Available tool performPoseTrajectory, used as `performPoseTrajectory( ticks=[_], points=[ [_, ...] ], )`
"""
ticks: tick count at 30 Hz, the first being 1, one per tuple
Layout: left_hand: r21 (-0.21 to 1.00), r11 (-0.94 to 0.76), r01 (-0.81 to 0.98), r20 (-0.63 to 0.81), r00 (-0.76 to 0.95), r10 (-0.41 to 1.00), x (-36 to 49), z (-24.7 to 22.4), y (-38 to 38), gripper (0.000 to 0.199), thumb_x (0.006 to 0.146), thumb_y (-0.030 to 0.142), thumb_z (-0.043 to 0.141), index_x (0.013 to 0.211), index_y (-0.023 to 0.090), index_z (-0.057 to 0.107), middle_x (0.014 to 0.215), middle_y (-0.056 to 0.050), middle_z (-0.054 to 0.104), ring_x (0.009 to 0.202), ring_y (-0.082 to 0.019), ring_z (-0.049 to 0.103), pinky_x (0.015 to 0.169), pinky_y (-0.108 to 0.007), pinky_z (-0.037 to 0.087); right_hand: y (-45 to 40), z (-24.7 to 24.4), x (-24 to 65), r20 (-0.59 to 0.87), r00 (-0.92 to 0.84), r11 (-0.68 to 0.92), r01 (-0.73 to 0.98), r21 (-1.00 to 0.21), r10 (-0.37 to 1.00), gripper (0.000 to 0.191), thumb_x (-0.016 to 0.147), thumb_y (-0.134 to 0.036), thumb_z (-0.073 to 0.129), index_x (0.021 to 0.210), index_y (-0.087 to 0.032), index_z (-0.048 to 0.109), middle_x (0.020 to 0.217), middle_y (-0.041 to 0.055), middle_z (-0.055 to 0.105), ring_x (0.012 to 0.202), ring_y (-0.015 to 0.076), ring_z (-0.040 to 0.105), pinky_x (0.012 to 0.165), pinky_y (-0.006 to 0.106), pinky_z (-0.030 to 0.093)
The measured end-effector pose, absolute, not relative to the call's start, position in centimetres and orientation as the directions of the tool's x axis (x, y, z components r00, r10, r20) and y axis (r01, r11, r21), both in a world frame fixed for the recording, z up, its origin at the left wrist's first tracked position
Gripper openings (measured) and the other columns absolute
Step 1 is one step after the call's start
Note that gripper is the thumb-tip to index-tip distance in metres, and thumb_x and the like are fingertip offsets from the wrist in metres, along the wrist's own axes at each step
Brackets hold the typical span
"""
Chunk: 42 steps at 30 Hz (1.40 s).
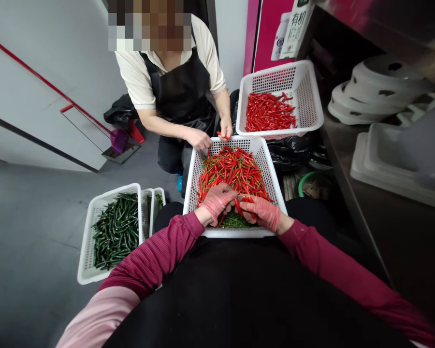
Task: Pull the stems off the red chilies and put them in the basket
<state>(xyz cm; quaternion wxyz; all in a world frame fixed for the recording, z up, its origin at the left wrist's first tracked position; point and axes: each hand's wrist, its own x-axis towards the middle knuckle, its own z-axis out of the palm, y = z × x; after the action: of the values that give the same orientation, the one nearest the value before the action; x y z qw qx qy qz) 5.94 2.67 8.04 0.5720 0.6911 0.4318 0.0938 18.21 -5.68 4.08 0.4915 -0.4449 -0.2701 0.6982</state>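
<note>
A white perforated basket (279, 183) in front of me holds a heap of red chili peppers (232, 169) with green stems. Loose green stems (235, 220) lie at its near end. Both my hands wear thin, see-through gloves and meet above this near end. My right hand (264, 212) is closed around a few red chilies (238, 207). Close beside it, my left hand (219, 200) has its fingers curled and pinched at the chilies; whatever lies between its fingertips is hidden.
Opposite me, a co-worker in a black apron (181, 82) handles a red chili at the basket's far rim. Behind right stands another white basket (306, 96) with red chilies. A basket of dark green chilies (116, 232) sits at left. Grey stacked containers (380, 87) occupy the right shelf.
</note>
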Motion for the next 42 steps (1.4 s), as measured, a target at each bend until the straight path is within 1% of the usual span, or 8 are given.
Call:
performPoseTrajectory(
  ticks=[3, 7, 14, 19, 27, 30, 36, 42],
  points=[
    [0.725, -0.332, 0.603, -0.213, 0.655, 0.725, 6.0, 7.1, 2.4, 0.023, 0.080, 0.033, 0.041, 0.073, 0.015, 0.053, 0.061, 0.000, 0.055, 0.056, -0.010, 0.053, 0.052, -0.020, 0.040, -6.3, 3.7, 18.0, -0.366, -0.191, -0.412, -0.402, -0.818, 0.911, 0.029, 0.070, -0.041, 0.061, 0.071, -0.015, 0.051, 0.048, -0.0056, 0.044, 0.035, 0.0034, 0.030, 0.034, 0.018, 0.017],
    [0.275, -0.737, 0.618, -0.188, 0.786, 0.589, 5.1, 6.3, 2.7, 0.023, 0.083, 0.030, 0.040, 0.088, 0.018, 0.058, 0.092, -0.007, 0.059, 0.083, -0.018, 0.058, 0.069, -0.027, 0.044, -6.9, 2.9, 18.0, -0.474, -0.221, -0.523, -0.352, -0.776, 0.852, 0.023, 0.069, -0.035, 0.061, 0.062, -0.015, 0.051, 0.040, -0.0062, 0.040, 0.031, 0.0046, 0.028, 0.032, 0.019, 0.015],
    [-0.050, -0.592, 0.804, -0.554, 0.471, 0.687, 6.1, 4.6, 3.4, 0.036, 0.077, 0.044, 0.048, 0.091, 0.015, 0.065, 0.094, -0.015, 0.062, 0.088, -0.030, 0.060, 0.070, -0.042, 0.046, -7.3, 2.3, 21.4, -0.548, -0.117, -0.417, -0.782, -0.463, 0.828, 0.018, 0.066, -0.018, 0.052, 0.084, -0.018, 0.052, 0.059, -0.0015, 0.055, 0.054, 0.0118, 0.054, 0.050, 0.023, 0.042],
    [0.025, -0.467, 0.884, -0.533, 0.407, 0.742, 7.6, 3.7, 3.9, 0.029, 0.076, 0.035, 0.050, 0.084, 0.013, 0.067, 0.086, -0.015, 0.065, 0.084, -0.028, 0.061, 0.070, -0.038, 0.046, -7.5, 1.7, 21.3, -0.420, -0.265, -0.437, -0.808, -0.396, 0.868, 0.026, 0.069, -0.016, 0.050, 0.095, -0.017, 0.052, 0.073, 0.0025, 0.061, 0.060, 0.0129, 0.056, 0.056, 0.026, 0.045],
    [0.704, -0.014, 0.710, -0.578, 0.585, 0.569, 4.7, 7.4, 3.5, 0.035, 0.077, 0.045, 0.046, 0.075, 0.013, 0.060, 0.050, 0.002, 0.052, 0.039, -0.007, 0.041, 0.041, -0.020, 0.035, -5.9, 1.9, 17.9, -0.412, -0.123, -0.411, -0.531, -0.741, 0.903, 0.030, 0.062, -0.021, 0.070, 0.088, -0.015, 0.056, 0.066, -0.0021, 0.057, 0.048, 0.0064, 0.049, 0.041, 0.017, 0.037],
    [0.686, -0.256, 0.681, -0.405, 0.649, 0.644, 5.3, 7.8, 3.1, 0.032, 0.077, 0.044, 0.048, 0.072, 0.015, 0.060, 0.057, 0.001, 0.056, 0.051, -0.009, 0.049, 0.049, -0.019, 0.038, -5.2, 2.3, 16.7, -0.388, -0.148, -0.415, -0.383, -0.825, 0.910, 0.023, 0.063, -0.025, 0.067, 0.078, -0.014, 0.054, 0.059, -0.0023, 0.056, 0.039, 0.0054, 0.043, 0.034, 0.017, 0.031],
    [0.143, -0.759, 0.635, -0.322, 0.755, 0.570, 5.9, 7.2, 3.4, 0.020, 0.080, 0.020, 0.045, 0.087, 0.014, 0.063, 0.086, -0.011, 0.062, 0.080, -0.022, 0.060, 0.069, -0.032, 0.043, -5.9, 2.0, 17.3, -0.490, -0.194, -0.525, -0.395, -0.754, 0.850, 0.020, 0.061, -0.017, 0.057, 0.080, -0.015, 0.051, 0.051, -0.0016, 0.056, 0.036, 0.0082, 0.043, 0.033, 0.019, 0.030],
    [0.415, -0.608, 0.677, -0.318, 0.734, 0.601, 4.1, 6.4, 4.7, 0.037, 0.070, 0.029, 0.057, 0.107, 0.025, 0.060, 0.106, -0.003, 0.057, 0.092, -0.018, 0.055, 0.079, -0.026, 0.042, -6.9, 1.6, 20.4, -0.377, -0.371, -0.519, -0.723, -0.456, 0.849, 0.053, 0.067, -0.022, 0.050, 0.119, -0.021, 0.041, 0.070, 0.0001, 0.058, 0.046, 0.0073, 0.047, 0.040, 0.016, 0.030]
  ],
)
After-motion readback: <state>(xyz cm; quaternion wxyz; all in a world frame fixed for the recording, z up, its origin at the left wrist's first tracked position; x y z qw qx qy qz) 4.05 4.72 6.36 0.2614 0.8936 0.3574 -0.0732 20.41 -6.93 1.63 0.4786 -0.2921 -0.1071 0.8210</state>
